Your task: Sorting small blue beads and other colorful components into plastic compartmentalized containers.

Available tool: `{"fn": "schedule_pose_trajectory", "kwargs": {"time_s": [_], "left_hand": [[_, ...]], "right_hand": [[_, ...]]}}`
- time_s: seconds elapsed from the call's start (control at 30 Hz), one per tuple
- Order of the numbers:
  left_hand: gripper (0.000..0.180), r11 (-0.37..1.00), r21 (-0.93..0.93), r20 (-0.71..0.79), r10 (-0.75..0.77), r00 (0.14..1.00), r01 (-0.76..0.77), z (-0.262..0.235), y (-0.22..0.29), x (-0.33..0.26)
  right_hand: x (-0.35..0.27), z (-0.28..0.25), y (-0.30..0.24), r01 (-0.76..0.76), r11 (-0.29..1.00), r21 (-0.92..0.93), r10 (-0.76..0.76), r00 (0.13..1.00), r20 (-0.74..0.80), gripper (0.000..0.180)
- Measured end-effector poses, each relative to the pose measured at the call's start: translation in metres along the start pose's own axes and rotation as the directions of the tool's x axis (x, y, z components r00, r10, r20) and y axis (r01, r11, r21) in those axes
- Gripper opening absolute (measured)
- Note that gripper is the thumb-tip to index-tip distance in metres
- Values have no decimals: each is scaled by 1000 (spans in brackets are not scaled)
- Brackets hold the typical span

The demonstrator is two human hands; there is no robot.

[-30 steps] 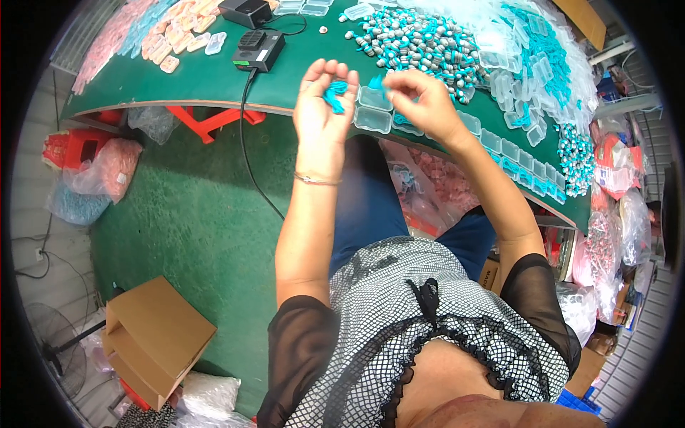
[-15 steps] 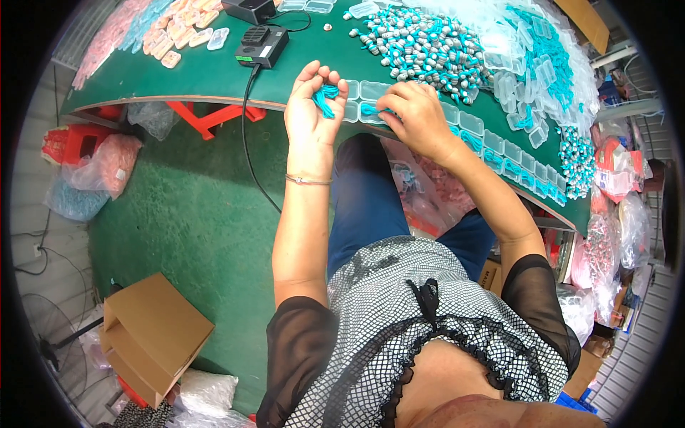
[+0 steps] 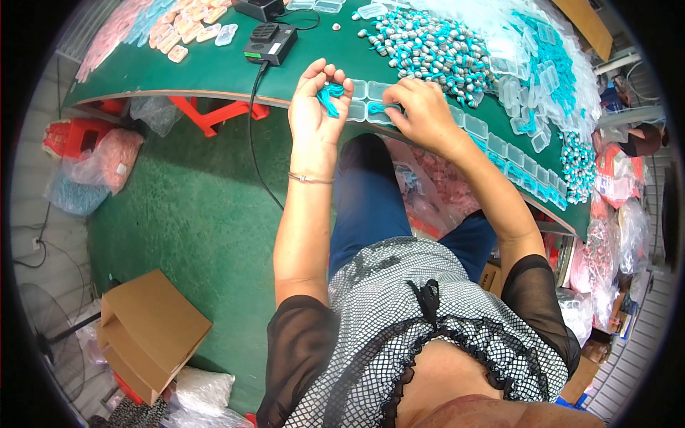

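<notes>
My left hand is raised palm up at the near edge of the green table, cupped around a small bunch of teal looped cords. My right hand rests fingers down on a clear plastic case, pressing a teal piece into it. A second clear case lies between the two hands. A row of filled clear cases runs along the table edge to the right. Behind the hands lies a heap of grey and teal small parts.
A black box with a cable sits at the table's back. Pink cases lie far left; loose clear cases far right. Below are a cardboard box, plastic bags, a red stool and a fan.
My left hand has turned palm up and lifted with the teal cords. My right hand moved from the left hand's palm down onto the clear case.
</notes>
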State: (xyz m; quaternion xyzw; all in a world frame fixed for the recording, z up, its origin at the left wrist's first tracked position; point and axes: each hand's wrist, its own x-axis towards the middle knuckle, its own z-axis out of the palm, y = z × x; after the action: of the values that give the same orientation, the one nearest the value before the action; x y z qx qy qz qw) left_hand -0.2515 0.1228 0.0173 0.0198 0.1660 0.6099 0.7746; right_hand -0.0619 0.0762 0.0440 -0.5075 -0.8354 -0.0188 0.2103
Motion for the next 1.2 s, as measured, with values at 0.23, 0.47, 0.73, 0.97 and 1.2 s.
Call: {"fn": "schedule_pose_trajectory", "kwargs": {"time_s": [0.23,0.47,0.73,0.97,1.2], "left_hand": [[20,998,8,109,56,992,-58,5,-9,-4],[21,927,236,73,283,956,-292,14,-14,-13],[19,841,342,141,396,907,-420,8,-3,4],[24,613,633,289,380,878,-474,-6,25,-3],[63,-255,794,542,-115,833,-552,-13,51,-31]], "right_hand": [[24,-4,-36,-92,734,673,138,990,-15,25],[36,6,-40,-386,333,860,200,920,336,11],[42,40,-23,-278,597,752,301,947,112,10],[46,37,-22,-23,944,330,83,982,-167,8],[35,23,-26,48,973,225,-34,997,-67,13]]}}
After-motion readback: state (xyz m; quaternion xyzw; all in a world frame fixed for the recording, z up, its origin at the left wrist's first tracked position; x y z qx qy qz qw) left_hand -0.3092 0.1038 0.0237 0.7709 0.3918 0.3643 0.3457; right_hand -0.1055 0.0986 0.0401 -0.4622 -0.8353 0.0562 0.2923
